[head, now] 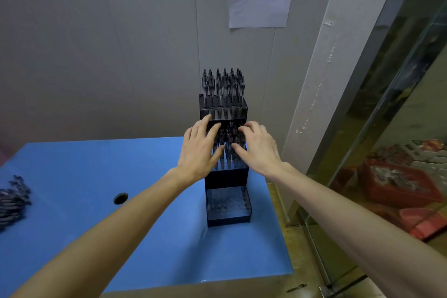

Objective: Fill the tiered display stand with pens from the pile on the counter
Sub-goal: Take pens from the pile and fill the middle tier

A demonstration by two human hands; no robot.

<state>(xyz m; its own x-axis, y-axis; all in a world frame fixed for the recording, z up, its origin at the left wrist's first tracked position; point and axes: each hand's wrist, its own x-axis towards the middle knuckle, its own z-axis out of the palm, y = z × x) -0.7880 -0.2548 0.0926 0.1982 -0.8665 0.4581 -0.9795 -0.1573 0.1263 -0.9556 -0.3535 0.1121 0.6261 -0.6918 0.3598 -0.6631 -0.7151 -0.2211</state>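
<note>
Pens in the stand's middle tier — between left hand and right hand, fingers spread

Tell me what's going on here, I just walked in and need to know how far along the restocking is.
A person is filling a black three-tier display stand on a blue counter. The left hand and right hand are both at the clear-barrelled pens in the middle tier, fingers spread on them. The top tier holds rows of pens; the bottom tier looks nearly empty. A pile of loose pens lies at the counter's left edge.
</note>
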